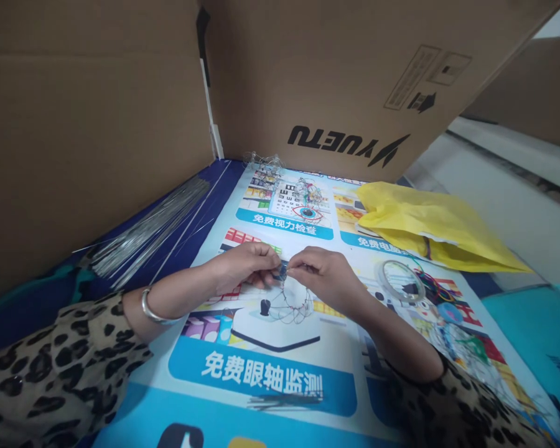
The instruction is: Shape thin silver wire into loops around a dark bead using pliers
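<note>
My left hand (243, 264) and my right hand (324, 277) meet over a printed poster (270, 373), fingers pinched together. Between them they hold a small piece of thin looped wire (292, 303) with a small dark bead at its top, right at my fingertips. The wire loops hang down below both hands, just above the poster. A silver bangle (152, 308) sits on my left wrist. Both sleeves are leopard print.
A bundle of straight silver wires (149, 233) lies at the left. Finished wire pieces (308, 196) rest at the back. A yellow plastic bag (429, 227) and a clear tape roll (399, 280) lie at the right. Cardboard walls (98, 112) stand behind and left.
</note>
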A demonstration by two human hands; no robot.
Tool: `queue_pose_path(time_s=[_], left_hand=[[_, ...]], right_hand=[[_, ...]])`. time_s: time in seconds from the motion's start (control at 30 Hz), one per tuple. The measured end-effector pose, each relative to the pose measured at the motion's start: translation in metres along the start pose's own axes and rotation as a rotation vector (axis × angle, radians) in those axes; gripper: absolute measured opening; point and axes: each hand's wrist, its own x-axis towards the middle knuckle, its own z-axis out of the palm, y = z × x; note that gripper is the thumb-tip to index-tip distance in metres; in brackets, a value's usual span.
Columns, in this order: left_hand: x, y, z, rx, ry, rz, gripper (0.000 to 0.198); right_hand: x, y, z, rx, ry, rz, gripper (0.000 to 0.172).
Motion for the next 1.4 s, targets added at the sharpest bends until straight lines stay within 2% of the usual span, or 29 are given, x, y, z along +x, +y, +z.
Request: queue_pose_path(time_s=[0.17, 0.3, 0.4, 0.57, 0.7, 0.8, 0.9, 1.0, 1.07, 1.27, 1.4], left_hand=[[0.002, -0.003, -0.003, 0.055, -0.036, 0.024, 0.017], [0.002, -0.004, -0.002, 0.129, 0.001, 0.045, 0.016], [0.003, -0.005, -0.004, 0.290, 0.030, 0.073, 0.015], [0.005, -0.004, -0.009, 0.653, 0.104, 0.220, 0.005], [0.006, -0.001, -0.014, 0.711, 0.152, 0.189, 0.008], [0.007, 0.003, -0.020, 0.793, 0.171, 0.233, 0.009], [0.004, 0.007, -0.025, 0.886, 0.111, 0.280, 0.010], [-0.001, 0.012, -0.027, 0.956, -0.029, 0.251, 0.012], [-0.004, 0.014, -0.027, 0.996, -0.072, 0.235, 0.013], [-0.009, 0.020, -0.025, 1.016, -0.119, 0.190, 0.013], [-0.011, 0.021, -0.024, 1.008, -0.095, 0.165, 0.013]], right_hand=[[-0.001, 0.003, 0.001, 0.010, -0.012, 0.021, 0.008], [-0.001, 0.003, 0.004, -0.005, -0.020, 0.018, 0.008], [0.002, 0.002, 0.009, -0.061, -0.022, 0.007, 0.008], [0.006, 0.002, 0.016, -0.108, -0.048, 0.024, 0.009], [0.011, 0.002, 0.021, -0.113, -0.061, 0.023, 0.009], [0.013, 0.001, 0.024, -0.109, -0.068, 0.043, 0.009], [0.013, 0.001, 0.027, -0.110, -0.069, 0.072, 0.009], [0.011, 0.001, 0.028, -0.101, -0.067, 0.081, 0.009], [0.010, 0.003, 0.027, -0.080, -0.060, 0.077, 0.010], [0.006, 0.011, 0.024, -0.047, -0.010, 0.061, 0.019], [0.001, 0.011, 0.016, -0.055, 0.006, 0.072, 0.026]])
